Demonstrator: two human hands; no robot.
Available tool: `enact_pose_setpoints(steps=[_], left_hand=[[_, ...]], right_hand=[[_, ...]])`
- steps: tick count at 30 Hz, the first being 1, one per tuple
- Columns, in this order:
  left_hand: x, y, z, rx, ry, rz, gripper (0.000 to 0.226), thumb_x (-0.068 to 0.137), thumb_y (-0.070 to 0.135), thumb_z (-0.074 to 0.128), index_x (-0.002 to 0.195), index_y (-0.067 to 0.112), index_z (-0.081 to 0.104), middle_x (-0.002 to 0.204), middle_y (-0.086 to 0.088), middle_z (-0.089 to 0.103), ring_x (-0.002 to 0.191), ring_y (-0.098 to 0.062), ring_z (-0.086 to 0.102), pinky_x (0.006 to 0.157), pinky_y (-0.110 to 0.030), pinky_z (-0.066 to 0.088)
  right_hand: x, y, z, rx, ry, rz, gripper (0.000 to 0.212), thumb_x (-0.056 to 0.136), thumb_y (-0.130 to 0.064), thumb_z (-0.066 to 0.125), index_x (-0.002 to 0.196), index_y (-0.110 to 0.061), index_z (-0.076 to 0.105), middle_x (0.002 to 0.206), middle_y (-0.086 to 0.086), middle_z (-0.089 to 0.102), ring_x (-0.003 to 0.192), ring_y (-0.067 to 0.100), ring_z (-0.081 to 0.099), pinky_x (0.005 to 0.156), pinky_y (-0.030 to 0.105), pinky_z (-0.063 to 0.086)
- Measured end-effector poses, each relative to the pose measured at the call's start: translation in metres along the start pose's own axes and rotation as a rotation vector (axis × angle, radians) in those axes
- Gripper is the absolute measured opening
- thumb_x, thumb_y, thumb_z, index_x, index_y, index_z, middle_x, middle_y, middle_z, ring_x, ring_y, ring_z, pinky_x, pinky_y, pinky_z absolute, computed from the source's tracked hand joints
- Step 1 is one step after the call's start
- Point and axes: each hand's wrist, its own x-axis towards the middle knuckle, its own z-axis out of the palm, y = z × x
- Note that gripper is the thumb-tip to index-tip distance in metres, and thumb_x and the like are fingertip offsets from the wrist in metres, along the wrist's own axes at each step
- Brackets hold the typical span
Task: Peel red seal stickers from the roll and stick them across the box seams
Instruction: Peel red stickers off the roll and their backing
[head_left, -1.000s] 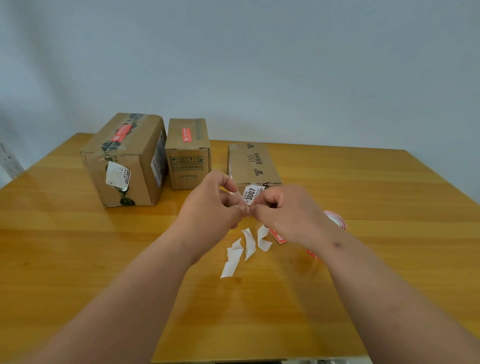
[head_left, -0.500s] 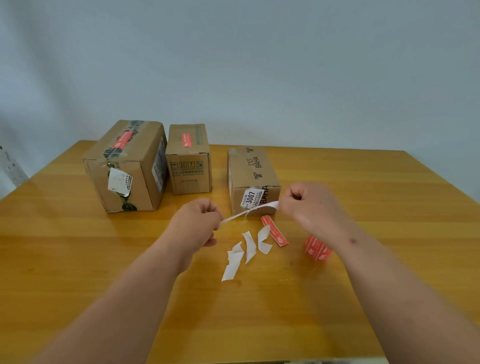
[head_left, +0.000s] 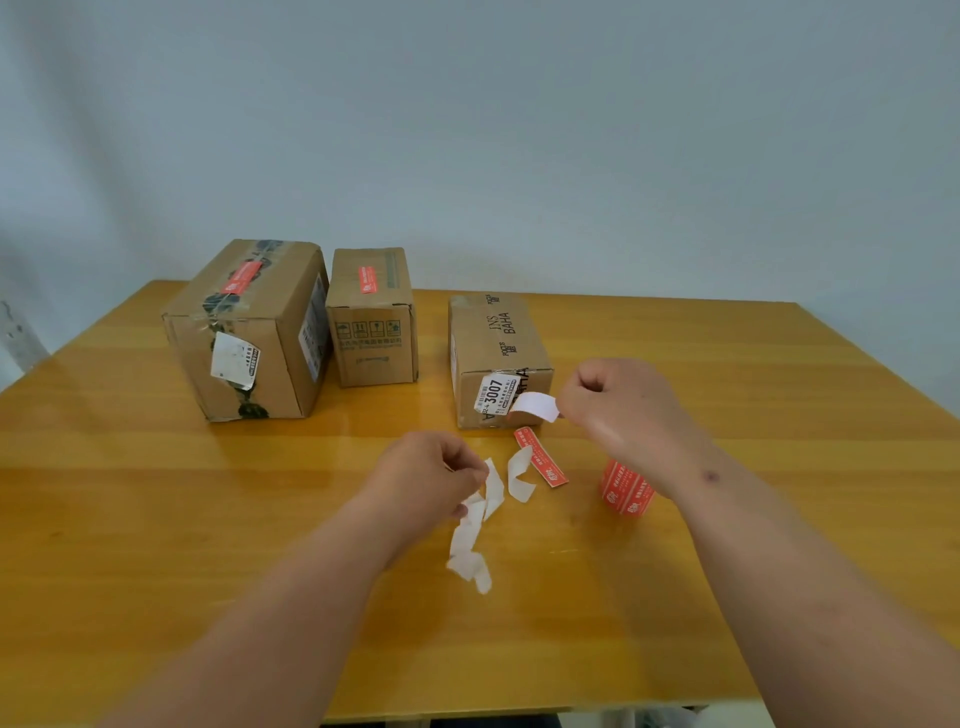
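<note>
Three cardboard boxes stand on the wooden table (head_left: 156, 519). The big left box (head_left: 249, 332) and the middle box (head_left: 371, 317) each carry a red seal sticker on top. The right box (head_left: 498, 338) shows only black print on its top and a white label on its front. In front of that box my right hand (head_left: 618, 405) pinches a short strip (head_left: 535, 406) whose pale side faces me. Lower down, my left hand (head_left: 426, 473) pinches a white backing strip (head_left: 491, 488). The red sticker roll (head_left: 626, 491) stands by my right wrist.
One loose red sticker (head_left: 541, 458) lies flat on the table in front of the right box. Several curled white backing scraps (head_left: 467, 551) lie between my hands. A pale wall rises right behind the table's far edge.
My hands were together, then pulled apart with a white strip stretched between them. Now the strip has parted: the right hand has risen with one piece and the left has dropped toward the scraps.
</note>
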Motion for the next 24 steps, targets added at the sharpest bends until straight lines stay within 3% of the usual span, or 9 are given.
enact_pose_setpoints(steps=[2,4,8,13,16,19,22,24], left_hand=[[0.0,0.002,-0.001,0.011,0.116,0.088,0.007,0.087,0.019,0.069,0.082,0.022,0.065,0.08,0.004,0.065,0.072,-0.01,0.062,0.066,-0.026,0.057],[0.001,0.003,-0.004,0.037,0.212,0.189,0.015,0.083,0.019,0.073,0.085,0.027,0.06,0.085,0.007,0.06,0.076,-0.008,0.056,0.063,-0.02,0.05],[0.002,0.005,-0.01,0.089,0.22,0.351,0.034,0.078,0.022,0.078,0.101,0.035,0.056,0.102,0.021,0.053,0.094,0.002,0.051,0.072,-0.01,0.041],[0.007,0.002,-0.015,0.042,0.264,0.337,0.011,0.088,0.019,0.068,0.085,0.028,0.064,0.082,0.014,0.063,0.078,0.003,0.055,0.062,-0.009,0.041],[0.008,0.001,-0.02,-0.014,0.253,0.298,0.013,0.089,0.018,0.067,0.082,0.028,0.068,0.079,0.006,0.066,0.075,-0.009,0.058,0.063,-0.019,0.048],[0.01,0.002,-0.025,0.001,0.232,0.255,0.011,0.09,0.02,0.066,0.084,0.028,0.07,0.08,0.001,0.069,0.077,-0.017,0.062,0.069,-0.03,0.054],[0.009,0.006,-0.026,0.021,0.189,0.248,0.012,0.09,0.02,0.065,0.085,0.029,0.072,0.075,0.002,0.068,0.07,-0.014,0.06,0.063,-0.027,0.051],[0.007,0.009,-0.026,0.041,0.166,0.261,0.013,0.09,0.021,0.065,0.084,0.03,0.072,0.073,0.002,0.067,0.068,-0.013,0.058,0.061,-0.026,0.049]], right_hand=[[0.0,-0.001,0.003,0.005,-0.033,-0.007,0.03,0.082,-0.013,0.052,0.054,-0.016,0.041,0.052,-0.006,0.04,0.049,0.011,0.034,0.047,0.024,0.026],[0.001,-0.002,0.005,-0.005,-0.062,-0.017,0.023,0.081,-0.014,0.053,0.059,-0.008,0.048,0.059,0.0,0.048,0.056,0.015,0.042,0.053,0.027,0.031],[0.006,-0.002,0.015,0.116,-0.171,0.017,0.019,0.078,-0.015,0.057,0.069,0.002,0.058,0.067,0.008,0.06,0.059,0.017,0.049,0.06,0.035,0.039],[0.01,-0.004,0.02,0.348,-0.259,0.095,0.018,0.08,-0.007,0.057,0.064,-0.009,0.065,0.063,0.003,0.061,0.055,0.014,0.05,0.055,0.026,0.04],[0.012,-0.002,0.021,0.326,-0.223,0.108,0.017,0.084,-0.012,0.057,0.075,-0.006,0.069,0.069,0.003,0.064,0.056,0.014,0.051,0.057,0.029,0.041],[0.013,-0.003,0.021,0.308,-0.109,0.087,0.021,0.091,-0.022,0.048,0.097,-0.019,0.069,0.089,-0.002,0.067,0.066,0.012,0.058,0.066,0.029,0.044],[0.01,-0.007,0.024,0.095,-0.219,-0.069,0.034,0.085,-0.05,0.057,0.115,-0.035,0.056,0.104,-0.016,0.06,0.089,0.001,0.058,0.076,0.024,0.045],[0.008,-0.008,0.031,-0.076,-0.257,-0.151,0.036,0.079,-0.055,0.064,0.11,-0.037,0.059,0.096,-0.019,0.06,0.086,-0.001,0.057,0.072,0.022,0.047]])
